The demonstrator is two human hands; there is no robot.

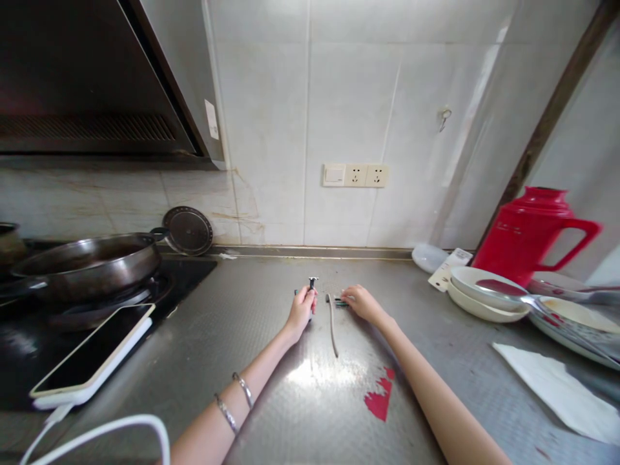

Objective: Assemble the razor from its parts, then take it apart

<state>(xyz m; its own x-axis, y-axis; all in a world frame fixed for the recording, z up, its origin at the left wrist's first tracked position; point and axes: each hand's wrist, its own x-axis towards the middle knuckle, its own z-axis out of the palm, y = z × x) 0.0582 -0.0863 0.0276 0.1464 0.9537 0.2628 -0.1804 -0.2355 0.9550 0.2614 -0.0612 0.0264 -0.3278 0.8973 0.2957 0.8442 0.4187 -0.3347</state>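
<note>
A small dark tool with a T-shaped metal head, like a razor (312,282), stands upright in my left hand (302,309), whose fingers are wrapped round its handle. To the right of that hand, a thin grey stick or cord (332,329) lies lengthwise on the metal counter (271,400). Just beyond it, my right hand (359,301) rests low over the counter, its fingers bent together at the end of a small dark green item (341,302). The item's shape is partly hidden by the fingertips.
At left, a pan (92,265) sits on the black stove beside a phone (97,355) with a white cable. At right are a red thermos (527,236), stacked bowls (484,297) and a white paper (557,387). A red scrap (379,399) lies near the front.
</note>
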